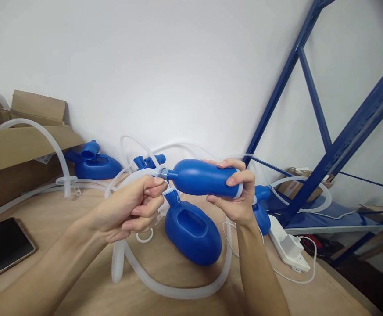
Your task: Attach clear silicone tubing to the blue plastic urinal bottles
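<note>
My right hand (240,193) is wrapped round the wide end of a blue plastic urinal cup (194,176), held level above the table. The cup's narrow spout points left into a clear hose fitting (162,173). My left hand (141,206) is closed, thumb and forefinger pinching a translucent hose (138,175) just beside that fitting. Below both hands a blue urinal bottle (194,232) with a handle opening lies on the table. A loose white ring (144,235) sits left of the bottle, partly behind my left hand.
More blue bottles (99,166) and connectors (150,161) stand along the wall. An open cardboard box (23,145) and a phone (5,250) are at left. A power strip (288,245) and a blue shelf frame (342,145) are at right. Hoses loop across the tabletop (89,281).
</note>
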The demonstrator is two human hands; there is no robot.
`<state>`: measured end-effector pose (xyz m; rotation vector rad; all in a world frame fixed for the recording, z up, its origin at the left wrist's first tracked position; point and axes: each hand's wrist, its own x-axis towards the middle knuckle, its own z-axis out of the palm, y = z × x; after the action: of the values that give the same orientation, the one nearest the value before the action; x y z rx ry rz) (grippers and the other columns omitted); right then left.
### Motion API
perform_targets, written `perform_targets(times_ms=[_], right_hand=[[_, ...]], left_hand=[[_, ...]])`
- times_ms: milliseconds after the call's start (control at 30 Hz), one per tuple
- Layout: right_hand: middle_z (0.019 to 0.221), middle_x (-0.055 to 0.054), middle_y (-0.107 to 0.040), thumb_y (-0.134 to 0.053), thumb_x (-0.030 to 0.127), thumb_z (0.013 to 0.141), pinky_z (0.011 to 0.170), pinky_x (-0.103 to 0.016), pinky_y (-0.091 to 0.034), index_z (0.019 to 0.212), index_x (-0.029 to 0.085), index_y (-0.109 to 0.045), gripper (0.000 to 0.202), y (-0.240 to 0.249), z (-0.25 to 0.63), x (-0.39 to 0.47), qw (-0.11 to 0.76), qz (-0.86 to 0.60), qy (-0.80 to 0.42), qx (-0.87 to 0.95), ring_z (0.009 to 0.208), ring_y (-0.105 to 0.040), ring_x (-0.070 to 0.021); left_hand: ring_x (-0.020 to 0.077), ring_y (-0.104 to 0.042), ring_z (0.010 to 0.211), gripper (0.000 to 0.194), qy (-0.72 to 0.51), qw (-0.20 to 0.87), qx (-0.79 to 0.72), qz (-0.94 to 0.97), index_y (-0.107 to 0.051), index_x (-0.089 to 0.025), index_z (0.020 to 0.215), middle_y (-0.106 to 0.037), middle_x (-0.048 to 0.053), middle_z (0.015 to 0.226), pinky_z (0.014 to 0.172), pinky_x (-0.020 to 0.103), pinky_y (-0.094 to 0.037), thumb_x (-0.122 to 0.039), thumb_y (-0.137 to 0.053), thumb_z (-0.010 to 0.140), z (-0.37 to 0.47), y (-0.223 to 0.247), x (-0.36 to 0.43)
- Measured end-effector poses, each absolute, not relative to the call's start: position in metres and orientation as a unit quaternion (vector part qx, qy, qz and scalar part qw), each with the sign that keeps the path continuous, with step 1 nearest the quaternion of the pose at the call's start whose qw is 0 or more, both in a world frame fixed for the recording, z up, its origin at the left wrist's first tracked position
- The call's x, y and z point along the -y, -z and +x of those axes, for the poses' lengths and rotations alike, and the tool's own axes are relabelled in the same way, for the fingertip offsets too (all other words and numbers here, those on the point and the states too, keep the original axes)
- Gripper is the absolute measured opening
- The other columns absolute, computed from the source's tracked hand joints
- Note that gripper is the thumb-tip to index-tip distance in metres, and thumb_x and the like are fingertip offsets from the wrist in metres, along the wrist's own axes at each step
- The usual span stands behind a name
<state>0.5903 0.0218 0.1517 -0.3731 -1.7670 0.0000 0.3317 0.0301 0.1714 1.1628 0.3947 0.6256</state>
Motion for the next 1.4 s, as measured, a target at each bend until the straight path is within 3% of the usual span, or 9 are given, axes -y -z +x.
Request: perform_targets(times_ms=[500,933,1167,1400], right_hand=[[0.125,0.001,-0.061,-0.090,0.017,0.078,0.112,-0.064,-0.056,0.097,0.032,-0.059,0.039,-0.156,0.591,-0.018,0.592,-0.148,-0.005,0.792,0.129,-0.068,-0.0314],[0.128,0.000,-0.062,-0.089,0.018,0.079,0.112,-0.065,-0.056,0.101,0.033,-0.060,0.040,-0.155,0.589,-0.022,0.611,-0.139,-0.009,0.779,0.128,-0.068,-0.0310],[0.130,-0.002,-0.062,-0.086,0.015,0.082,0.113,-0.064,-0.056,0.104,0.032,-0.060,0.039,-0.156,0.592,-0.021,0.598,-0.153,0.041,0.786,0.131,-0.066,-0.0317],[0.132,0.000,-0.062,-0.086,0.005,0.079,0.117,-0.062,-0.054,0.107,0.033,-0.062,0.045,-0.157,0.592,-0.014,0.560,-0.152,0.095,0.809,0.137,-0.062,-0.0302]], left_hand=[[0.0015,-0.015,0.026,0.043,-0.286,0.787,-0.169,0.520,-0.030,-0.022,0.065,-0.025,-0.012,0.041,0.031,0.013,-0.017,-0.039,-0.062,0.087,0.335,-0.166,-0.033],[0.0019,-0.023,0.027,0.039,-0.337,0.715,-0.205,0.577,-0.028,-0.021,0.065,-0.029,-0.009,0.044,0.034,0.012,-0.015,-0.035,-0.039,0.099,0.337,-0.163,-0.033],[0.0063,-0.037,0.031,0.042,-0.405,0.647,-0.220,0.608,-0.036,-0.021,0.063,-0.039,-0.006,0.046,0.035,0.016,-0.029,-0.038,-0.042,0.101,0.347,-0.154,-0.040],[0.0057,-0.030,0.031,0.047,-0.394,0.653,-0.240,0.601,-0.035,-0.021,0.061,-0.036,-0.006,0.043,0.034,0.015,-0.027,-0.037,-0.040,0.105,0.343,-0.156,-0.040]])
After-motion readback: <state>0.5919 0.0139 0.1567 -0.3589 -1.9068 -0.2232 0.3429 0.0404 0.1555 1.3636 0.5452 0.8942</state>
